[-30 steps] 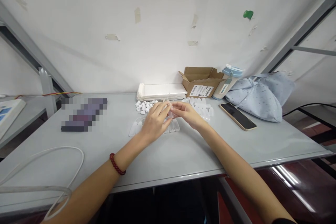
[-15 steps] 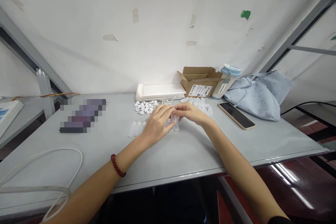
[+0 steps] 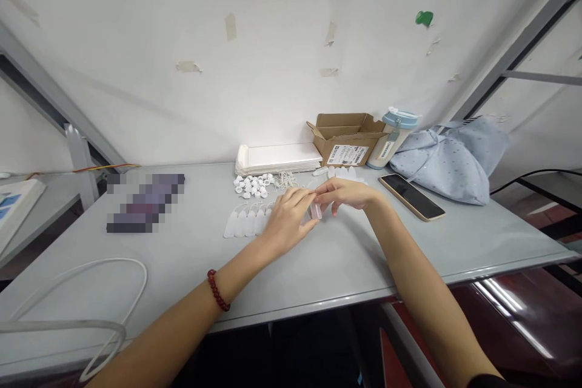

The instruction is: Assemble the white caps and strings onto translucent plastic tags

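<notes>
My left hand (image 3: 288, 221) and my right hand (image 3: 344, 193) meet over the middle of the grey table (image 3: 182, 254), both pinching one small clear plastic bottle (image 3: 315, 210) between their fingertips. A row of similar small bottles (image 3: 245, 221) lies flat on the table just left of my left hand. Behind them is a heap of small white caps (image 3: 251, 184) and a loose tangle of thin white pieces (image 3: 286, 180). More clear bottles (image 3: 342, 173) lie behind my right hand. A red bead bracelet (image 3: 217, 290) is on my left wrist.
Against the wall stand a stack of white trays (image 3: 277, 159), an open cardboard box (image 3: 346, 139), a blue-lidded cup (image 3: 391, 138) and a pale blue bag (image 3: 448, 163). A phone (image 3: 411, 196) lies right. A clear tube (image 3: 91, 291) loops at the near left.
Both hands have moved right and a little toward me with the small bottle. The row of lying bottles, earlier partly under my left hand, now shows.
</notes>
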{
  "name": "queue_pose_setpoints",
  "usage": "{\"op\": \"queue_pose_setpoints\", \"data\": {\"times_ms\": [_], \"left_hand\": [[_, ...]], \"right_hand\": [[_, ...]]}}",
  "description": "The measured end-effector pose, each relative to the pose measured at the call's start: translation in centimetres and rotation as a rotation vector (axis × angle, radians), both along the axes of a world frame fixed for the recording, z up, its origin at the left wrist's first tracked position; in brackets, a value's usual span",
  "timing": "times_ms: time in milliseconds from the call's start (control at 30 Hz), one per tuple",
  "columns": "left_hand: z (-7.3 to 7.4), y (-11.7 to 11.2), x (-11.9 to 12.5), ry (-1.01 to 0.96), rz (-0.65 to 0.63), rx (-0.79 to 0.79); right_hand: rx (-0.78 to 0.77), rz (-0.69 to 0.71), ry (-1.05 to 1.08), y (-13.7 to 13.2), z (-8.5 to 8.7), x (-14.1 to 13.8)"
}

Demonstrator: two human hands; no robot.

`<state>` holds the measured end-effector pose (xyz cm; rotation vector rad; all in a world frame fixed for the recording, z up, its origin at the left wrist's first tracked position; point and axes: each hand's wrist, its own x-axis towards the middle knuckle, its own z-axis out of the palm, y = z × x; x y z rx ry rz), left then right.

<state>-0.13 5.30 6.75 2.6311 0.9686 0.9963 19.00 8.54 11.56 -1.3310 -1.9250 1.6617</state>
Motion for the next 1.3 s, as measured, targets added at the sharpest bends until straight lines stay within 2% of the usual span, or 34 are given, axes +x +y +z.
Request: {"op": "queue_pose_setpoints", "data": {"times_ms": [333, 700, 1100, 1300], "left_hand": [[-0.5, -0.3, 0.7, 0.183, 0.049, -0.088], [-0.6, -0.3, 0.8, 0.251, 0.095, -0.105], [-1.1, -0.1, 0.6, 0.281, 0.112, -0.084], [-0.7, -0.4, 0.7, 0.267, 0.108, -0.11]], "right_hand": [[-0.045, -0.042, -0.128, 0.7, -0.7, 0.5], [-0.013, -0.066, -0.177, 1.3, -2.1, 0.1], [0.002, -0.076, -0.181, 1.4, -2.3, 0.0], [0.016, -0.075, -0.212, 1.2, -2.0, -0.2]]}}
